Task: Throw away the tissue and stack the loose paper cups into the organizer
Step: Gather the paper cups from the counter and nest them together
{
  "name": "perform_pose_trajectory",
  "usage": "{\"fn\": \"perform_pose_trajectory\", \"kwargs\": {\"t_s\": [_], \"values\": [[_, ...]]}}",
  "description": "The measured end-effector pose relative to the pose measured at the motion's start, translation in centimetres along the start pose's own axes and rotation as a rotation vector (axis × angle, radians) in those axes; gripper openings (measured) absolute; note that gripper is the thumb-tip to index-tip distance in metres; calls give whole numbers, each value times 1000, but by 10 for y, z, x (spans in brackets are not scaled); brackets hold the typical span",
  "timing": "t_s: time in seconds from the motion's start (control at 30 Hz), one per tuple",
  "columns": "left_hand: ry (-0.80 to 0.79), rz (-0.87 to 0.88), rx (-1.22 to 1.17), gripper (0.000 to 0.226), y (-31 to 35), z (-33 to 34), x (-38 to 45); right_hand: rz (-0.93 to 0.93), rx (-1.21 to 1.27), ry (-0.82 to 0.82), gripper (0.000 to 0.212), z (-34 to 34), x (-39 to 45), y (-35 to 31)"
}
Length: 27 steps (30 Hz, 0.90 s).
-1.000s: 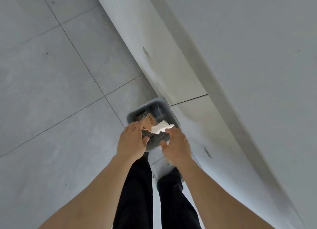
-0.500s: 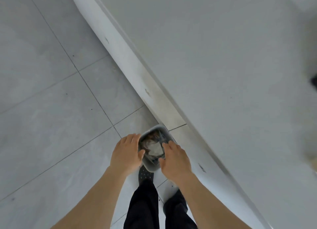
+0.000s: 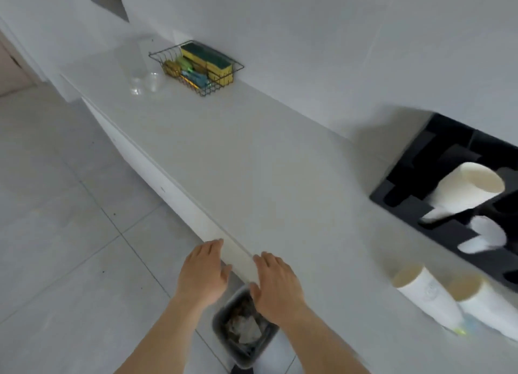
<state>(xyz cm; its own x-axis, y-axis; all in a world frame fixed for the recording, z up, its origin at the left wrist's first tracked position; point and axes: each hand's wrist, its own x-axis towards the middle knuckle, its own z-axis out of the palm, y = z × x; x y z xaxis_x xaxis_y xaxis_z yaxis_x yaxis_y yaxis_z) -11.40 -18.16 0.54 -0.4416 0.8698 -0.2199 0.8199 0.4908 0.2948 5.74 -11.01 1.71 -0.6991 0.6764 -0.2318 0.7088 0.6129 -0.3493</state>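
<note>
Two hands, both empty, palms down with fingers loosely spread: left hand (image 3: 203,275) hangs over the floor just off the counter's (image 3: 252,163) front edge, right hand (image 3: 276,282) sits at that edge with its fingertips over the lip. Right below and between the wrists is a small grey bin (image 3: 245,330) on the floor tiles, tucked against the counter base, and the tissue (image 3: 248,328) is lying crumpled inside it on top of other rubbish. Out to the right, near the front edge, two loose paper cups (image 3: 451,300) lie on their sides next to each other, mouths pointing left, pretty blurry. Behind them, toward the wall, is the black organizer (image 3: 437,149) with a stack of cups (image 3: 468,190) poking out of one slot and some white bits in the nearer slots, too smeared to tell what. Way off at the far left end there's a wire basket (image 3: 196,67) of sponges and a couple of clear cups (image 3: 143,79) beside it.
</note>
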Motion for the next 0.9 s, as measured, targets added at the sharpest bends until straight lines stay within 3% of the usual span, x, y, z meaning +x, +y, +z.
{"fn": "perform_pose_trajectory", "kwargs": {"t_s": [0.3,0.53,0.73,0.9], "values": [[-9,341,0,70,178,-9,32,308,30,239,52,-93,-70,129],[-131,549,-37,78,322,26,21,508,44,359,45,-129,-157,255],[-242,635,-9,91,373,55,7,675,46,311,43,-128,-209,327],[-325,661,60,105,383,66,19,702,66,295,58,-120,-212,352]]}}
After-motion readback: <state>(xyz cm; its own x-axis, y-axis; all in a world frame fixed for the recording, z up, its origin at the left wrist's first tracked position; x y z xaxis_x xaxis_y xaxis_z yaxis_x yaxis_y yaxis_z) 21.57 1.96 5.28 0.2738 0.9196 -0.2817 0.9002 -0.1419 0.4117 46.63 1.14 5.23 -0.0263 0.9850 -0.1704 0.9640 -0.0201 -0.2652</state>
